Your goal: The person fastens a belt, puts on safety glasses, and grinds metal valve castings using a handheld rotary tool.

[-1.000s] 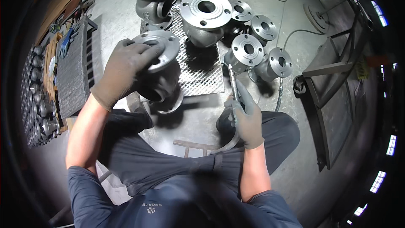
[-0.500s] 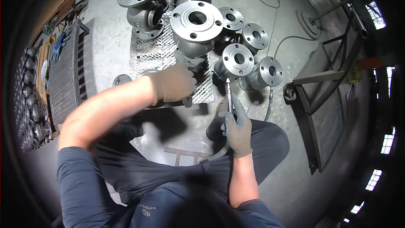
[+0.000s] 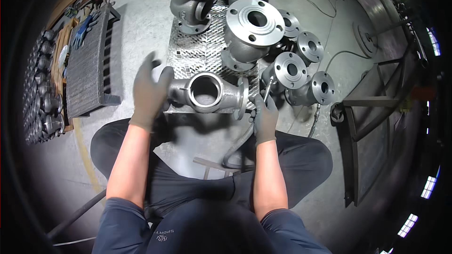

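Observation:
A grey cast valve body [image 3: 228,95] lies on its side at the near edge of the metal plate, its round opening facing up. At its left end my left hand [image 3: 149,89], gloved, is open with fingers and thumb spread; whether it touches the casting I cannot tell. My right hand [image 3: 266,118], also gloved, is closed round a slim, pencil-shaped metal tool [image 3: 269,89]. The tool's tip points up and away, just right of the valve body's right flange. A grey hose [image 3: 230,156] bends down below this hand.
Several flanged valve bodies [image 3: 254,22] stand beyond on the patterned metal plate [image 3: 181,61] and to its right. A dark ribbed bench [image 3: 87,73] with blue gloves [image 3: 84,32] is at left, beside stacked castings [image 3: 51,103]. A metal frame [image 3: 372,101] stands at right.
My left hand has moved left, away from the casting, and opened. The valve body on its side now shows its opening upward. My right hand keeps the tool; the view has shifted.

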`<state>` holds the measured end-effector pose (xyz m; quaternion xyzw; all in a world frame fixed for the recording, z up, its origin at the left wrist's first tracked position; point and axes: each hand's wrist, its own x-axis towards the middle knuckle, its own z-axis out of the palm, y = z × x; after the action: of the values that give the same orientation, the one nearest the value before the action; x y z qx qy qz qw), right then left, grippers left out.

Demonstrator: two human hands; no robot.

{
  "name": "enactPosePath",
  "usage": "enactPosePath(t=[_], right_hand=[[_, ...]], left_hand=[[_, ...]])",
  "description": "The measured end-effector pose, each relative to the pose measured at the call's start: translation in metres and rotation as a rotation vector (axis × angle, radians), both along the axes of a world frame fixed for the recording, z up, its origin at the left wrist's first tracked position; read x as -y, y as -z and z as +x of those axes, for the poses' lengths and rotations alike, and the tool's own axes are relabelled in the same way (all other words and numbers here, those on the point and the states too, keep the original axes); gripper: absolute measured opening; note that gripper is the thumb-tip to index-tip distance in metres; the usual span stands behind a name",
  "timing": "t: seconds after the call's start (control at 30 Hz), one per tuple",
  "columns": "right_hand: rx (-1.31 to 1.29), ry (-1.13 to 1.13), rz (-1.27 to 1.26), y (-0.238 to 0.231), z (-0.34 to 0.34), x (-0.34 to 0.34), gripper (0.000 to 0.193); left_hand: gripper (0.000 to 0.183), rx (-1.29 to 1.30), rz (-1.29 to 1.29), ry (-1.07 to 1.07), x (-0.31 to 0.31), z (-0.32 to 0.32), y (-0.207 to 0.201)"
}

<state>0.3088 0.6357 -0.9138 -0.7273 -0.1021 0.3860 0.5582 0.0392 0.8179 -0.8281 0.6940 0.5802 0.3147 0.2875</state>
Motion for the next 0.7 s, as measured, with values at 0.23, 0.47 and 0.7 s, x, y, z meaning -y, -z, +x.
enactPosePath(t=[0.23,0.47,0.7], right_hand=[[-0.027,-0.073,0.030,-0.013,-0.032,-0.008,0.027],[-0.087,-0.059,0.030,0.000,-0.032,-0.004,0.029],[-0.362,-0.115,0.142,0.027,-0.043,-0.008,0.027]], left_hand=[[0.065,0.421,-0.521,-0.125,0.013,-0.047,0.090],[0.046,0.861,-0.794,-0.190,-0.001,-0.047,0.069],[0.073,0.516,-0.502,0.071,0.027,-0.066,-0.052]])
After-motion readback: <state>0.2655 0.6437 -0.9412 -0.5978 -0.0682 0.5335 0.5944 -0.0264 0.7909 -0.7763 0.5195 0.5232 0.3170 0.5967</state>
